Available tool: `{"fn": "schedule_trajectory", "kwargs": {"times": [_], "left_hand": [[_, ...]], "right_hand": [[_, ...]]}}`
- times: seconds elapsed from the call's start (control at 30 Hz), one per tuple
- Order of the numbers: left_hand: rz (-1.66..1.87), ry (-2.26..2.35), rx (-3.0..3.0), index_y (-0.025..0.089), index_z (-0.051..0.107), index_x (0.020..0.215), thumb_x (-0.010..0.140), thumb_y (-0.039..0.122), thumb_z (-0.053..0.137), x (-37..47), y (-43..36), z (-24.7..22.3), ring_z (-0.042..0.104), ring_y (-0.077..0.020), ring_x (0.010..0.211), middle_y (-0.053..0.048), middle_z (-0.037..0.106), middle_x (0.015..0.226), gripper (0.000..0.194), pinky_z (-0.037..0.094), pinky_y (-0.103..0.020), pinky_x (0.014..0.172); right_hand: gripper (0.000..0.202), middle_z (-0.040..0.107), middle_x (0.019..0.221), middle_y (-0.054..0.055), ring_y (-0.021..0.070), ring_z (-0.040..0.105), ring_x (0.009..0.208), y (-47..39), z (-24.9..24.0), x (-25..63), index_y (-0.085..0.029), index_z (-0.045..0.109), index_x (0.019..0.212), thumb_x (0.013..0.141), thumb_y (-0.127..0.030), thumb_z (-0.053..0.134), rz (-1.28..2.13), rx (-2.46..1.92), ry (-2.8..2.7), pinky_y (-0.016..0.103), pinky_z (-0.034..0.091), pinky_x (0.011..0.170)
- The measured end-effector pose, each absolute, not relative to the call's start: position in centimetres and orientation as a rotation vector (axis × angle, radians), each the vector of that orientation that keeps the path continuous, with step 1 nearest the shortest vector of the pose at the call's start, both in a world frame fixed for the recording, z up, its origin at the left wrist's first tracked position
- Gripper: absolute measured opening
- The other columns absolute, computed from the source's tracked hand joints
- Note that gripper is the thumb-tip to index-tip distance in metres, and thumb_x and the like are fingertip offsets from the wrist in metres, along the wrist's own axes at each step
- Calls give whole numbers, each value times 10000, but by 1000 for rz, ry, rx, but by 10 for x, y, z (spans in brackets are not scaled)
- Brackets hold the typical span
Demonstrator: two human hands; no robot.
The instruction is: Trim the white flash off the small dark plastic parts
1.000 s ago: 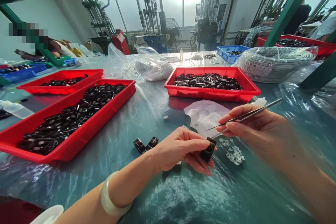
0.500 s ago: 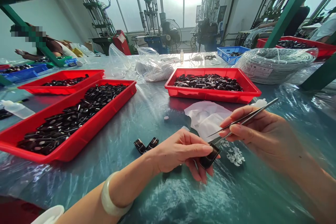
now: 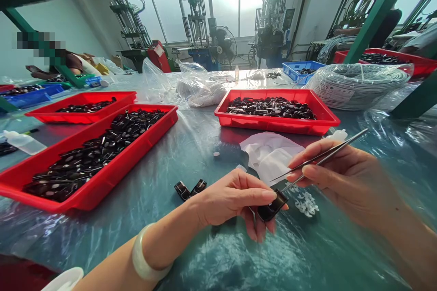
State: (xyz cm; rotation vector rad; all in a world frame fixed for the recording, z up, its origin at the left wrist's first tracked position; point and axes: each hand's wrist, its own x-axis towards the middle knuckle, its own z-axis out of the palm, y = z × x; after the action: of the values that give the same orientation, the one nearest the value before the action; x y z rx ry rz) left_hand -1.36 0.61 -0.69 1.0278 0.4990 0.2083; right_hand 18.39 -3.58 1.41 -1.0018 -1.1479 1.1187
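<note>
Between the thumb and fingers of my left hand [image 3: 241,198] is a small glossy black plastic part [image 3: 271,209], tilted above the table. My right hand [image 3: 336,170] grips metal tweezers [image 3: 327,157], their two tips spread apart. One tip reaches the upper edge of the black part; whether it touches I cannot tell. Beneath the tweezers lies a heap of small whitish clear pieces [image 3: 307,203]. Two more black parts [image 3: 190,189] rest on the table left of my left hand, and something dark lies half hidden under that wrist. A crumpled white sheet [image 3: 269,152] lies behind both hands.
Red trays of black parts stand at the left [image 3: 136,154], behind it [image 3: 82,119], and ahead [image 3: 276,126]. A wrapped cable coil [image 3: 358,86] sits at the back right, near a green post [image 3: 375,18]. A small white piece [image 3: 216,154] lies mid-table. Another person [image 3: 71,61] is at the far left.
The black part has turned slightly in my left hand. My right hand and the tweezers have shifted a little to the right. The trays stay where they were.
</note>
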Motion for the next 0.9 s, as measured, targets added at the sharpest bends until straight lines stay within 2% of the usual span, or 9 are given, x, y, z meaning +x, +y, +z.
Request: {"fn": "schedule_trajectory", "kwargs": {"times": [0.2, 0.53, 0.73, 0.9], "left_hand": [[205, 487, 1035, 88, 686, 901, 798, 351, 593, -14, 7, -7, 611, -111, 448, -52, 666, 638, 297, 455, -158, 382], [221, 495, 970, 75, 693, 894, 757, 387, 630, -15, 7, -8, 616, -113, 454, -58, 666, 636, 347, 488, -159, 394], [260, 478, 925, 59, 686, 896, 782, 363, 609, -15, 8, -10, 610, -106, 443, -67, 665, 635, 334, 484, -149, 378], [300, 489, 910, 49, 684, 885, 756, 375, 635, -14, 8, -11, 598, -106, 417, -76, 667, 618, 354, 469, -149, 357]], "right_hand": [[82, 715, 709, 0, 171, 693, 607, -38, 11, 185, -241, 685, 695, 650, -210, 746, 1129, -969, -1200, 235, 587, 547], [130, 713, 658, -9, 170, 685, 567, -43, 13, 174, -237, 697, 654, 564, -207, 785, 1058, -1012, -1090, 233, 575, 534], [59, 719, 682, -8, 166, 690, 631, -46, 9, 167, -247, 688, 713, 664, -247, 720, 1038, -1023, -1114, 229, 574, 575], [94, 730, 725, 3, 190, 689, 647, -50, 3, 160, -265, 696, 768, 686, -311, 696, 974, -1053, -1200, 261, 573, 574]]}}
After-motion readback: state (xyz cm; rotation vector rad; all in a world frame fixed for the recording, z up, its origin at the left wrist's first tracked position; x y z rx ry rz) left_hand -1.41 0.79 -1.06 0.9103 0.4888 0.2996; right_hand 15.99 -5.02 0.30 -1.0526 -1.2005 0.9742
